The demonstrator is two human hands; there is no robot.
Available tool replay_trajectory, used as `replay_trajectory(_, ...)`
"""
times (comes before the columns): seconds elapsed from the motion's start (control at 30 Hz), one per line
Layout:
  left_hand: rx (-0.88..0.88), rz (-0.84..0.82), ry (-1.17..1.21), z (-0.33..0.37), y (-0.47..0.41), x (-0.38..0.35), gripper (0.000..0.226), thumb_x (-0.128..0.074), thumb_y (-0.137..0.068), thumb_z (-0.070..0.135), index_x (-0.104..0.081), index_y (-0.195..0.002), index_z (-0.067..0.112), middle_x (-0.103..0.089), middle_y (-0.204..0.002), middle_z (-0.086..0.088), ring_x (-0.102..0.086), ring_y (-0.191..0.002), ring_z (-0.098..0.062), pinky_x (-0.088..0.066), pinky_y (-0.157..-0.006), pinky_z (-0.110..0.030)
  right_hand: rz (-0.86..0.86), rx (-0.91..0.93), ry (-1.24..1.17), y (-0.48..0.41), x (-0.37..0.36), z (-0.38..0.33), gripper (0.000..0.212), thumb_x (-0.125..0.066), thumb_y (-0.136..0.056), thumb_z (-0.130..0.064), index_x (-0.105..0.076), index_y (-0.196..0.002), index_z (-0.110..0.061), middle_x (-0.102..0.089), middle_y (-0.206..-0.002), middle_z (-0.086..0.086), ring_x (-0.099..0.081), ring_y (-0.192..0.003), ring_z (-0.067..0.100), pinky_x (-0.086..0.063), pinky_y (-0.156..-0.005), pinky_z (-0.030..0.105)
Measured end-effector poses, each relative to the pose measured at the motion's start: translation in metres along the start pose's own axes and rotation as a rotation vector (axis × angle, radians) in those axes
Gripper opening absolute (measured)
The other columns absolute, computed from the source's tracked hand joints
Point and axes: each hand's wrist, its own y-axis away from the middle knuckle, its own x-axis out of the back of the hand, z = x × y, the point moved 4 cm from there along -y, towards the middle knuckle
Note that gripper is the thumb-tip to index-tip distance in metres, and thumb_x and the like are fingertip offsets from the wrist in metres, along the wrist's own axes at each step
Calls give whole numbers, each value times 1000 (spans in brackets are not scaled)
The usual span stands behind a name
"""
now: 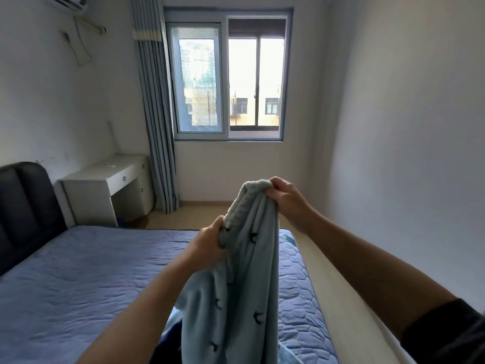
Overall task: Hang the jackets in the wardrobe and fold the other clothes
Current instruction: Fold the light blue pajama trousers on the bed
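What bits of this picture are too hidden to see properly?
Head view:
Pale blue fleece garment: lower part cut off by the bottom edge.
Dark blue cloth: mostly hidden behind that garment.
Small white item on the white desk: too small to identify.
Wardrobe: outside the frame.

Bottom edge cuts off the pale-blue garment (249,274).

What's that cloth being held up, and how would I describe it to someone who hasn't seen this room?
Start at the blue quilted bed in front of the window. Above its near right side, the left hand and right hand grip a pale blue garment by its ribbed band. Small dark crescent marks dot it, unlike the plain navy cloth below.
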Motion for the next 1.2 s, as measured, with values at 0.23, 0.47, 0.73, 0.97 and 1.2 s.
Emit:
replay_trajectory(0.23,140,-27,-133,-30,15,24,22,-65,-73,27,-51,-89,22,-60,-82,-2,-58,-81,-24,-44,-63,-34,131,-57,-165,-6,24,-6,21,-46,-95,-4,-55,-80,-16,-53,-78,1,-46,-73,11,-42,-63,19)
replay_trajectory(0.47,-111,225,-2,-2,13,63,20,-59,-78,-8,-62,-85,11,-65,-79,-5,-58,-73,-21,-45,-67,-31,-310,162,562,4,48,-13,44,-67,-87,-10,-51,-127,-18,-64,-106,21,-61,-83,32,-52,-79,33)
replay_trajectory(0.73,-88,-182,-198,2,3,57,35,-70,-84,35,-56,-70,7,-49,-66,2,-41,-61,-9,-39,-60,-26,-565,194,1228,17,72,-2,24,-48,-79,-7,-44,-79,-31,-54,-69,-6,-50,-64,19,-38,-55,30)
replay_trajectory(0.97,-58,-619,-918,-57,47,27,30,-54,-86,50,-65,-102,27,-63,-106,13,-56,-98,-9,-41,-95,-33,-377,321,1226,9,128,-2,9,-56,-77,-3,-57,-82,-10,-68,-85,4,-62,-77,24,-49,-70,39)
replay_trajectory(1.2,-320,-584,-1288,-43,36,16,26,-36,-100,30,-59,-108,23,-68,-102,0,-60,-102,-23,-35,-95,-39,-550,357,1304,20,99,12,26,-52,-81,1,-67,-94,-15,-61,-91,-5,-57,-82,12,-43,-73,21)
